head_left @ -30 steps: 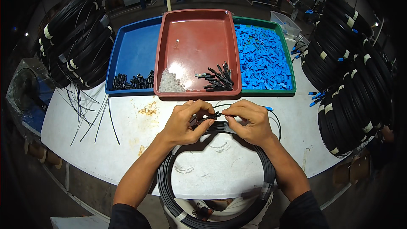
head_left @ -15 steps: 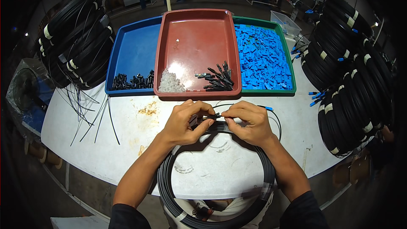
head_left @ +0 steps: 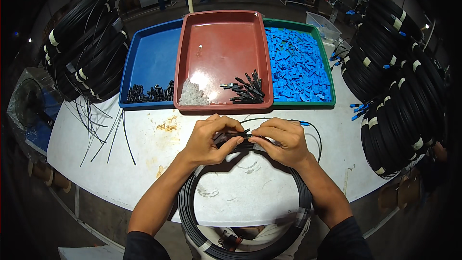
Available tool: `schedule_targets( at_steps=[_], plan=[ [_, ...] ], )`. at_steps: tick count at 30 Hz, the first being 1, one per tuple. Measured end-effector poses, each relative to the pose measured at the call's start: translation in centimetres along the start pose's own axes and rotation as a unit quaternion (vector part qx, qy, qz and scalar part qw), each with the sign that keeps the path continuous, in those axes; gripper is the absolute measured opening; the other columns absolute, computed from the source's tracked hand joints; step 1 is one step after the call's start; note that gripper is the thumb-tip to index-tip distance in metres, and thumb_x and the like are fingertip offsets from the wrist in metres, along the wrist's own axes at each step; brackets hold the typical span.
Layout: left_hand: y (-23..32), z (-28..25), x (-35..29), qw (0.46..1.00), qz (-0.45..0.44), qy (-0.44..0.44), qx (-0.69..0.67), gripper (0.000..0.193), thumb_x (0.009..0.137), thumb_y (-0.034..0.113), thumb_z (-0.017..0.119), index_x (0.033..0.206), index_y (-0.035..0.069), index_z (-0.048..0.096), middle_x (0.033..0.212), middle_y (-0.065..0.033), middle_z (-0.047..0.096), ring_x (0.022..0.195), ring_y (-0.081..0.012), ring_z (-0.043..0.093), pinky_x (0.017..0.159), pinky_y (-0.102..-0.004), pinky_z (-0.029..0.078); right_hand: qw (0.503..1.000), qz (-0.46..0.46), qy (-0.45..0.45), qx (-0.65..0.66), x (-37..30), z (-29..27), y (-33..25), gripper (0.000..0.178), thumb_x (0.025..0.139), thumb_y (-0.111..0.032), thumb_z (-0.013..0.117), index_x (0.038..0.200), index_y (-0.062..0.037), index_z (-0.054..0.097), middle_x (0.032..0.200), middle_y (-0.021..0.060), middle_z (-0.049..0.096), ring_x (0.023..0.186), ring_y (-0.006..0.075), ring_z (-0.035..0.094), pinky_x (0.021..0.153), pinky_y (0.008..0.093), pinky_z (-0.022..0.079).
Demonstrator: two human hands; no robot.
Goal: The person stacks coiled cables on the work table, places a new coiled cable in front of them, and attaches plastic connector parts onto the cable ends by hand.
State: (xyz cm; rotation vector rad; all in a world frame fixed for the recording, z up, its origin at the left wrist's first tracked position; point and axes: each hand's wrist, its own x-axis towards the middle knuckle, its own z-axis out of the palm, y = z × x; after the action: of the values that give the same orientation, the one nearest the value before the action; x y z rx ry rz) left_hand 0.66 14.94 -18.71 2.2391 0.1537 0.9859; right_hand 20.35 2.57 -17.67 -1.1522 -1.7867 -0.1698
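Observation:
My left hand [head_left: 211,139] is closed, thumb and forefinger pinching a small black fibre connector [head_left: 246,134] just beyond the trays' front edge. My right hand [head_left: 284,139] meets it from the other side, its thumb and fingertips pressed together at the connector's right end. The fingers hide most of the part, and how it joins any cable does not show. Beneath both hands a coil of black cable [head_left: 188,207], bound with pale tape, hangs over the table's front edge. One loose cable loop with a blue connector [head_left: 304,123] arches behind my right hand.
A red tray [head_left: 221,38] holds clear small parts and black connectors. It stands between a blue tray [head_left: 151,58] with black pieces and a green tray [head_left: 327,74] full of blue housings. Cable coils are stacked at left [head_left: 91,48] and right [head_left: 404,115].
My right fingertips have shifted slightly left and down against the connector, with the thumb now straighter. The loose cable loop has swung a little to the right. My left hand stays nearly still.

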Motion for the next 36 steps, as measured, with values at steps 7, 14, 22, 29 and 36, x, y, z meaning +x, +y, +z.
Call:
schedule_targets(
  at_steps=[7, 14, 22, 29, 36],
  plan=[
    [0.27, -0.08, 0.11, 1.0, -0.009, -0.008, -0.01, 0.017, 0.082, 0.002, 0.078, 0.097, -0.003, 0.071, 0.087, -0.0118, 0.072, 0.075, -0.0168, 0.07, 0.07, -0.0263, 0.057, 1.0, -0.021, 0.002, -0.016, 0.09, -0.13, 0.23, 0.014, 0.074, -0.007, 0.085, 0.082, -0.0046, 0.074, 0.077, 0.0058, 0.07, 0.063, 0.0201, 0.068, 0.055, 0.0312, 0.053],
    [0.16, -0.07, 0.11, 1.0, 0.0, -0.023, -0.015, 0.016, 0.083, 0.003, 0.077, 0.098, -0.003, 0.072, 0.086, -0.0121, 0.072, 0.076, -0.0174, 0.069, 0.071, -0.0277, 0.056, 0.997, -0.082, -0.005, 0.003, 0.2, -0.44, 0.84, 0.012, 0.075, -0.007, 0.084, 0.08, -0.0043, 0.074, 0.076, 0.0059, 0.071, 0.06, 0.0184, 0.068, 0.052, 0.0297, 0.051],
    [0.17, 0.03, 0.35, 1.0, 0.016, 0.002, -0.01, 0.017, 0.081, 0.004, 0.08, 0.096, 0.0, 0.075, 0.085, -0.0102, 0.074, 0.069, -0.0169, 0.065, 0.067, -0.0289, 0.051, 0.998, -0.048, -0.006, 0.035, 0.25, -0.41, 0.31, 0.011, 0.076, -0.007, 0.083, 0.08, -0.0034, 0.074, 0.076, 0.007, 0.072, 0.061, 0.0198, 0.068, 0.054, 0.0311, 0.051],
    [0.21, 0.05, 0.54, 0.995, 0.086, 0.031, 0.038, 0.014, 0.076, 0.006, 0.083, 0.089, 0.003, 0.078, 0.076, -0.0068, 0.075, 0.057, -0.014, 0.059, 0.064, -0.0299, 0.042, 1.0, -0.019, -0.002, 0.025, 0.26, -0.03, 0.03, 0.013, 0.076, -0.007, 0.083, 0.085, -0.0038, 0.075, 0.078, 0.0072, 0.072, 0.063, 0.0199, 0.068, 0.054, 0.0309, 0.052],
    [0.63, 0.05, 0.65, 0.99, 0.115, 0.019, 0.078, 0.013, 0.075, 0.005, 0.083, 0.087, 0.002, 0.077, 0.076, -0.0069, 0.075, 0.056, -0.0152, 0.059, 0.063, -0.0302, 0.042, 0.998, -0.054, -0.021, 0.006, 0.05, -0.07, 0.26, 0.014, 0.077, -0.01, 0.082, 0.088, -0.0043, 0.076, 0.078, 0.0065, 0.072, 0.062, 0.0207, 0.068, 0.055, 0.032, 0.052]
  ],
)
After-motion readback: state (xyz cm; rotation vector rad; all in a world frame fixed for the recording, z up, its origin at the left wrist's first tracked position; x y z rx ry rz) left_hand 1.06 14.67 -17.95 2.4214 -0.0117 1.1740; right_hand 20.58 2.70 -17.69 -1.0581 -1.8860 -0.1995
